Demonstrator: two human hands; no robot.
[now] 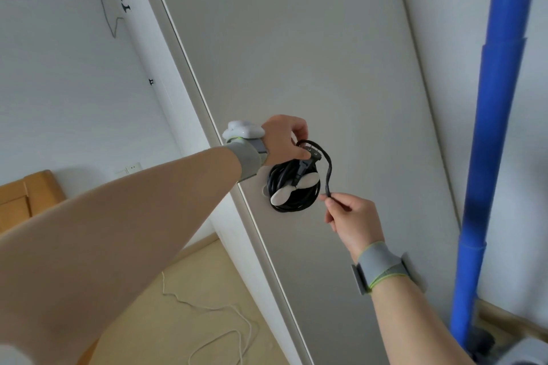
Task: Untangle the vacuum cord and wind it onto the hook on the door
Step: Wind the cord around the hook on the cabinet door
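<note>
Cord (299, 201) first: nearly all of it sits in a tight black coil around the white hook (278, 197) on the door (326, 68), so the winding looks close to done and only the tail is loose. Nearest us, the right hand (350, 213) pinches that last loose stretch between thumb and fingertips just beside the coil. That looks like a way to keep the slack taut so the wraps don't spring off. A little further in, the left hand (284, 139) reaches across with its fingers curled on the plug (311, 154) right above the coil, prongs showing, probably to steer the end somewhere it can be tucked. Between the two hands the tail arcs out in one short bend, clear of the door. The job left, by my reading, is to feed the plug under a wrap; let go too early and the outer turns could slip. Beyond, a blue vacuum tube (498, 127) stands at the right, and a thin white cable (207, 308) trails over the floor (189, 272).
</note>
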